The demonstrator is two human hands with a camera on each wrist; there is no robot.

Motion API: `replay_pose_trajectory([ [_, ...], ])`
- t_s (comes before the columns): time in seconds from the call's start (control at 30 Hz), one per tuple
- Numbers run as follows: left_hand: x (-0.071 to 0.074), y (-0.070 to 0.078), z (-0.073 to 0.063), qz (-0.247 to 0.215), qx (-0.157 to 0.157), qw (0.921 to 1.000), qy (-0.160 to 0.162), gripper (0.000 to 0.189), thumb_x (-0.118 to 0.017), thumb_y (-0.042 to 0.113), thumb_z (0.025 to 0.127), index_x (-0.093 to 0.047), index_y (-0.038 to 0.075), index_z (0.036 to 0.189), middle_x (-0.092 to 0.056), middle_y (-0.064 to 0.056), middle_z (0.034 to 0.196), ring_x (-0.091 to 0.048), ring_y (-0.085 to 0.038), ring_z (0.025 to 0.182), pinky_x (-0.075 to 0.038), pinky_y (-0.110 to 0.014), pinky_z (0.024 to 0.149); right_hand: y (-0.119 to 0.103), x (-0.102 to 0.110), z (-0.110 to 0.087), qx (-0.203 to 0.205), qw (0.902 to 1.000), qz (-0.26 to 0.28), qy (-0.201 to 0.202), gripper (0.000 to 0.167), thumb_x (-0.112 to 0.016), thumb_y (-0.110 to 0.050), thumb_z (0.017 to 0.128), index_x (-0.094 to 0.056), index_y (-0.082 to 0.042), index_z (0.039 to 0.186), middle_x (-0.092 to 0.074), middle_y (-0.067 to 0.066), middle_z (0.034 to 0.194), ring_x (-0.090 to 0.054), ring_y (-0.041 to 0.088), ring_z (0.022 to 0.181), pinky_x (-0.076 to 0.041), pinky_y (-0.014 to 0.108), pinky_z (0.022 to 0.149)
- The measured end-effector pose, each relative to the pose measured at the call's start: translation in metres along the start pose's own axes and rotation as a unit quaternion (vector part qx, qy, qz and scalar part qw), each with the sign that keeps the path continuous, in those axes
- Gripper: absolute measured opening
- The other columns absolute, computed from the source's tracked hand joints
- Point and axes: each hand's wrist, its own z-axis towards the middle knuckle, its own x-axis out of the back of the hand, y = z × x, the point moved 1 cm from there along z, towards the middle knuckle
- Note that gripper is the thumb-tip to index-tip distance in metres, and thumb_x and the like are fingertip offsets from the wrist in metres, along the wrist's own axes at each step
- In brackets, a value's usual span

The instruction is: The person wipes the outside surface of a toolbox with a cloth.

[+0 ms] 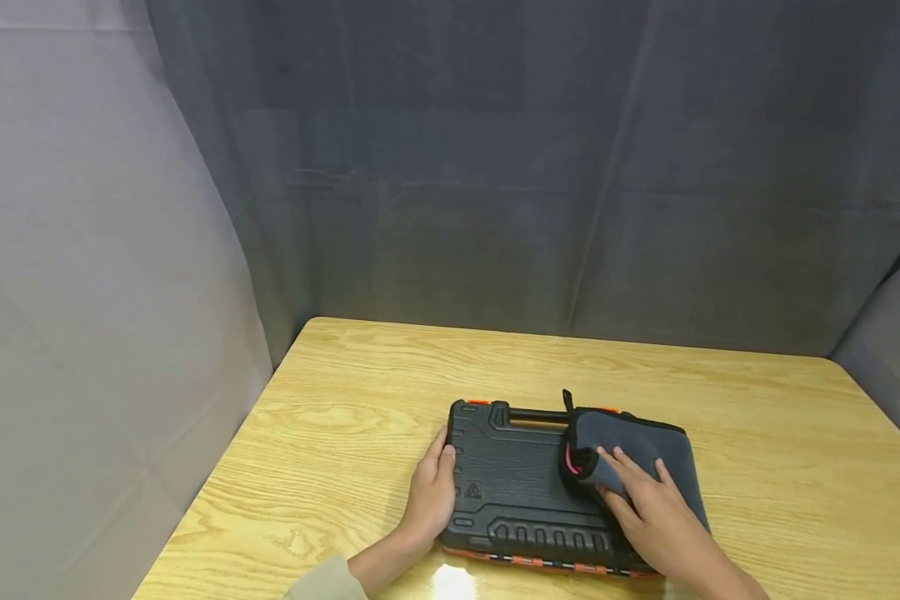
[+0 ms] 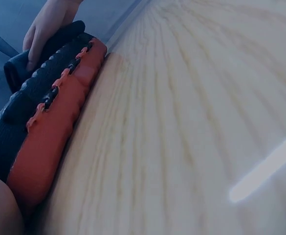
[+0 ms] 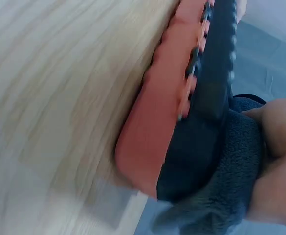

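Steadying the case (image 1: pixel 513 475), the partly hidden left hand (image 1: pixel 430 493) seemingly grips its edge; the spread right hand (image 1: pixel 651 510) presses the cloth (image 1: pixel 630 432).

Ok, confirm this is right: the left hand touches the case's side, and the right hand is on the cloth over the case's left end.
Wrong end: the cloth lies over the right end of the case, as the head view shows; the rest stands.

Black-orange case (image 1: pixel 521 468) on wooden table (image 1: pixel 375 375)
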Motion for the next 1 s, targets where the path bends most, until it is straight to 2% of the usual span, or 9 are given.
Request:
replay_pose_trajectory([
  [0.17, -0.002, 0.002, -0.003, -0.004, -0.002, 1.0000, -0.002, 0.053, -0.031, 0.024, 0.111, -0.021, -0.002, 0.157, -0.023, -0.019, 0.161, -0.015, -0.036, 0.148, -0.013, -0.054, 0.117, 0.014, 0.015, -0.004, -0.040, 0.9990, 0.006, -0.018, 0.051, -0.063, -0.012, 0.098, -0.049, 0.009, 0.142, -0.039, 0.038, 0.144, -0.040, 0.053, 0.131, -0.018, 0.075, 0.105],
  [0.37, -0.002, 0.001, -0.002, -0.003, 0.003, 1.0000, -0.003, 0.055, -0.030, 0.026, 0.111, -0.020, -0.001, 0.157, -0.023, -0.018, 0.161, -0.016, -0.036, 0.148, -0.014, -0.054, 0.117, 0.017, 0.025, -0.004, -0.071, 0.9974, -0.008, -0.011, 0.052, -0.056, -0.020, 0.104, -0.045, 0.017, 0.140, -0.051, 0.037, 0.134, -0.045, 0.057, 0.124, -0.027, 0.074, 0.101],
  [0.47, -0.001, -0.001, -0.001, 0.001, 0.010, 0.9999, 0.004, 0.054, -0.030, 0.027, 0.111, -0.021, 0.000, 0.158, -0.024, -0.017, 0.161, -0.017, -0.035, 0.148, -0.015, -0.053, 0.117, 0.011, 0.027, -0.004, -0.063, 0.9977, 0.014, 0.021, 0.040, -0.053, -0.021, 0.105, -0.057, 0.009, 0.132, -0.065, 0.029, 0.117, -0.057, 0.050, 0.114, -0.045, 0.067, 0.092],
  [0.57, 0.000, -0.002, 0.000, -0.004, 0.007, 1.0000, 0.003, 0.054, -0.030, 0.026, 0.111, -0.020, -0.001, 0.158, -0.023, -0.018, 0.161, -0.016, -0.035, 0.148, -0.014, -0.053, 0.117, 0.002, 0.027, -0.003, -0.056, 0.9959, 0.041, 0.057, 0.032, -0.051, -0.023, 0.106, -0.063, 0.001, 0.124, -0.068, 0.019, 0.109, -0.063, 0.038, 0.106, -0.052, 0.053, 0.079],
  [0.6, 0.000, -0.002, 0.000, -0.006, 0.005, 1.0000, 0.000, 0.054, -0.029, 0.025, 0.111, -0.020, -0.001, 0.157, -0.023, -0.018, 0.161, -0.016, -0.035, 0.148, -0.014, -0.053, 0.117, -0.001, 0.027, -0.002, -0.059, 0.9948, 0.052, 0.065, 0.033, -0.051, -0.024, 0.106, -0.063, 0.001, 0.123, -0.068, 0.017, 0.106, -0.063, 0.034, 0.102, -0.051, 0.047, 0.073],
  [0.77, -0.001, -0.001, -0.001, -0.016, 0.000, 0.9998, -0.012, 0.054, -0.026, 0.024, 0.111, -0.017, -0.002, 0.158, -0.021, -0.019, 0.162, -0.014, -0.035, 0.148, -0.012, -0.053, 0.118, -0.020, 0.023, 0.003, -0.058, 0.9884, 0.107, 0.091, 0.040, -0.050, -0.023, 0.107, -0.058, 0.006, 0.133, -0.067, 0.016, 0.100, -0.056, 0.025, 0.087, -0.043, 0.035, 0.065],
  [0.9, -0.001, -0.001, -0.001, -0.012, 0.002, 0.9999, -0.007, 0.054, -0.026, 0.024, 0.111, -0.018, -0.001, 0.158, -0.021, -0.018, 0.162, -0.015, -0.035, 0.148, -0.012, -0.053, 0.118, -0.042, 0.013, 0.010, -0.019, 0.9821, 0.163, 0.093, 0.042, -0.047, -0.020, 0.108, -0.052, 0.004, 0.142, -0.064, 0.023, 0.120, -0.061, 0.031, 0.108, -0.052, 0.041, 0.080],
  [0.97, -0.001, 0.000, -0.001, -0.011, 0.001, 0.9999, -0.003, 0.053, -0.026, 0.024, 0.111, -0.018, -0.001, 0.158, -0.022, -0.018, 0.162, -0.015, -0.036, 0.148, -0.012, -0.053, 0.118, -0.053, 0.006, 0.015, 0.000, 0.9783, 0.188, 0.086, 0.043, -0.046, -0.020, 0.108, -0.049, 0.002, 0.145, -0.057, 0.022, 0.137, -0.053, 0.034, 0.124, -0.050, 0.048, 0.093],
  [1.0, -0.001, 0.000, -0.001, -0.009, 0.000, 1.0000, -0.001, 0.053, -0.026, 0.024, 0.111, -0.019, -0.001, 0.158, -0.022, -0.019, 0.162, -0.015, -0.036, 0.148, -0.013, -0.053, 0.118, -0.059, 0.001, 0.017, 0.004, 0.9764, 0.201, 0.080, 0.043, -0.046, -0.020, 0.108, -0.048, 0.001, 0.146, -0.056, 0.021, 0.138, -0.052, 0.033, 0.126, -0.048, 0.049, 0.095],
])
